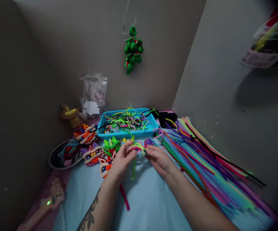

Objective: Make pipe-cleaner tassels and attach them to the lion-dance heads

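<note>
Between my two hands, above the blue cloth, is a small pipe cleaner figure [140,147] in yellow, pink and purple. My left hand [126,154] pinches its left side, where a green pipe cleaner [134,168] hangs down. The fingers of my right hand [158,158] are closed on its right side; the fingertips are partly hidden. Beside my left hand lie a green pipe cleaner head [112,146] and a white and orange one [104,168]. A dark pink pipe cleaner piece [124,197] pokes out below my left wrist.
A blue tray [128,134] of pipe cleaner scraps stands behind my hands. Long pipe cleaners [201,163] cover the right side. At left are a metal bowl [54,165] and a pink glue gun [49,202] with a green light. A green ornament [133,49] hangs from a wire.
</note>
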Tool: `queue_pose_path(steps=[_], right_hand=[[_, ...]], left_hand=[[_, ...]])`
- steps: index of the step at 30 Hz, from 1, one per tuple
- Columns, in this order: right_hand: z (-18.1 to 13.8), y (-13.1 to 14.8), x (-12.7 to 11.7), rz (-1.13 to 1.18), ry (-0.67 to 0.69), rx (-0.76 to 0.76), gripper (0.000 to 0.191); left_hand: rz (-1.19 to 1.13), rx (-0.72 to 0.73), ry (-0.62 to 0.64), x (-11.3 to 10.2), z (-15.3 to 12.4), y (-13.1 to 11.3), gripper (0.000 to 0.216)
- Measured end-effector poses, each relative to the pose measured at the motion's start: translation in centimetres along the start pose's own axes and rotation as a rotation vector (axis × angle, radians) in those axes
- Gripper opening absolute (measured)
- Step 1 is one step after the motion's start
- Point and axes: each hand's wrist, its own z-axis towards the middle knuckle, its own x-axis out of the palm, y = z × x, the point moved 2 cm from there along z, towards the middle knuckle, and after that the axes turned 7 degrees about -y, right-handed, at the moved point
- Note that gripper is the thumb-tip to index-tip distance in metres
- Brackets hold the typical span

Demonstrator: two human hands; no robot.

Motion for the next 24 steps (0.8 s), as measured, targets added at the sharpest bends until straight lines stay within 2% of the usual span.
queue_pose_path(steps=[4,6,8,11,15,19,24], right_hand=[[-0.4,-0.2,0.5,-0.093,0.089,-0.026,0.028],[-0.4,-0.2,0.3,-0.188,0.052,-0.082,0.029],[-0.3,0.2,-0.2,-0.330,-0.089,-0.220,0.027],[-0.7,1.1,-0.6,-0.583,-0.274,-0.548,0.014],[-1.8,1.8,0.0,-0.856,-0.276,-0.879,0.007],[-2.4,1.8,0.5,-1.046,-0.274,-1.051,0.008],[-2.5,1.7,0.7,-1.139,-0.326,-1.135,0.007]], left_hand=[[-0.206,-0.088,-0.035,0.2,0.2,0.1,0.054],[-0.299,-0.128,-0.064,0.1,0.3,-0.1,0.053],[-0.326,-0.141,-0.070,0.0,0.3,-0.3,0.053],[-0.255,-0.095,-0.037,-0.1,0.2,-0.5,0.045],[-0.071,0.055,0.013,-0.1,-0.1,-0.4,0.031],[-0.038,0.088,0.042,0.0,-0.2,-0.2,0.029],[-0.061,0.097,0.045,0.4,-0.4,-0.3,0.031]])
